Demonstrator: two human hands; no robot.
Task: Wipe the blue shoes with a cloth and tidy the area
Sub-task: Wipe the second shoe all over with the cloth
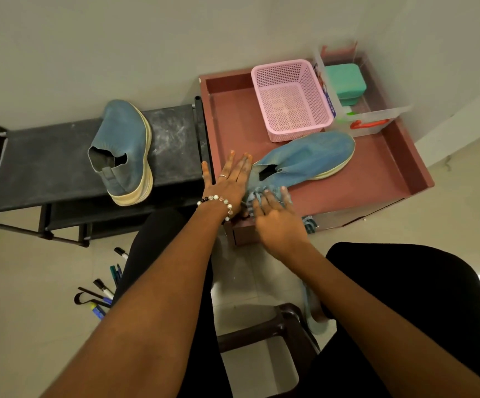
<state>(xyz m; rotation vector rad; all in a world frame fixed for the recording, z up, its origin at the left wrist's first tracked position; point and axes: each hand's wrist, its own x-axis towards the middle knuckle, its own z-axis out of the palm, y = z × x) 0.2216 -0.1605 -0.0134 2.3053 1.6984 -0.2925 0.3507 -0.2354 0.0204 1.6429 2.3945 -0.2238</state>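
stool [284,326]: dark brown, 6 o'clock, between the person's knees, on the tiled floor.
pens and markers [103,291]: loose heap on the floor, 8 o'clock, just beside the left leg.
right hand [276,222]: fingers curled, gripping the blue cloth [251,198] against the heel end of the near shoe; how tight the grip is, can't tell.
left hand [228,179]: flat, fingers straight and together, pressing the heel of the same shoe; holds nothing. Ring and bead bracelet on it.
near blue shoe [304,159]: centre, lies on its side on the maroon tray-top table [376,179], toe toward 2 o'clock, pale sole facing away.
second blue shoe [126,150]: 10 o'clock, upright on the top shelf of the black shoe rack [46,165], well apart from the first; shelf fabric looks dusty.
pink mesh basket [290,99]: 1 o'clock on the tray, just beyond the near shoe's toe.
clear plastic box [376,116]: red handle, right of the basket, green container [346,80] inside.
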